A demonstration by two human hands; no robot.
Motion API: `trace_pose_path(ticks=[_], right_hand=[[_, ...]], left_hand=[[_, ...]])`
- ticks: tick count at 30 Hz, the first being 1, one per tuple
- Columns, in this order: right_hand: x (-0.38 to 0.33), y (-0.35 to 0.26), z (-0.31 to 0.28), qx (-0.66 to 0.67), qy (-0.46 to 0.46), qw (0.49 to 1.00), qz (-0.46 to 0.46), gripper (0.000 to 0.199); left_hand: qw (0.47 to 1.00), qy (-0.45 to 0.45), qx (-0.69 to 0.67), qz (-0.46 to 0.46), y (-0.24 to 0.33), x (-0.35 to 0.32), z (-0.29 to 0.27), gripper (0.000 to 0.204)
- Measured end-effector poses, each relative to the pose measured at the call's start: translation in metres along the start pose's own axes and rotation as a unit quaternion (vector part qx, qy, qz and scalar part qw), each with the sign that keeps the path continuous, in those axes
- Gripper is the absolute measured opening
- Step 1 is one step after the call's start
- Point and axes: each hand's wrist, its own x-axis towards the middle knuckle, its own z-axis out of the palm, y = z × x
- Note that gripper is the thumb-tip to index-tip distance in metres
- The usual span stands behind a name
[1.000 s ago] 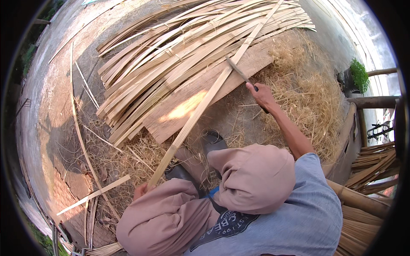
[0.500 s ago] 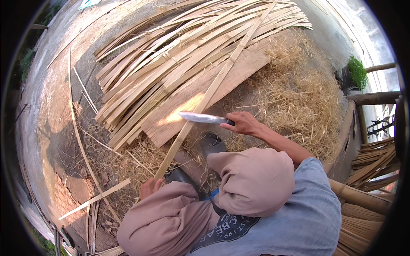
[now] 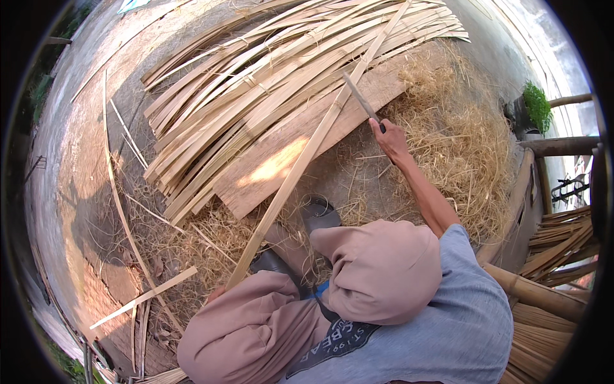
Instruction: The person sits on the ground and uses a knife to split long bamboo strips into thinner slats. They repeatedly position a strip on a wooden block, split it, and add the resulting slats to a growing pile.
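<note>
On my left, loose thin slivers (image 3: 121, 198) lie scattered over the bare ground (image 3: 70, 192), and my left hand (image 3: 216, 294) shows only as a few fingers past my knee (image 3: 249, 320); they sit at the near end of the long bamboo strip (image 3: 300, 163), but I cannot tell whether that grip is closed on it or only steadying it. The strip itself runs from that hand up and to the right, its long axis slanted across the view, its far end pointing toward the top edge over the big stack of split strips (image 3: 256, 96) and the flat wooden plank (image 3: 288, 160) under them. Further right, my right hand (image 3: 390, 137) has its grip closed on the handle of a long knife (image 3: 361, 99), blade angled up and left with its tip meeting the strip about mid-length. As I judge it, the risk is the blade skating off the hard skin of the strip, since the strip is steadied only at the low end and could flex or roll; a slip would carry the edge toward my shoes (image 3: 320, 214). To the far right lies a mound of straw-like shavings (image 3: 467, 147) and bundled poles (image 3: 563, 237).
</note>
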Motion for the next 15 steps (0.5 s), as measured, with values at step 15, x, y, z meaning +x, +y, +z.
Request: trace_pose_path(ticks=[15], right_hand=[[-0.002,-0.031,-0.016,0.327,-0.26,0.905,0.082,0.056]], left_hand=[[0.998,-0.013,-0.023,-0.052,-0.016,-0.03,-0.025,0.036]])
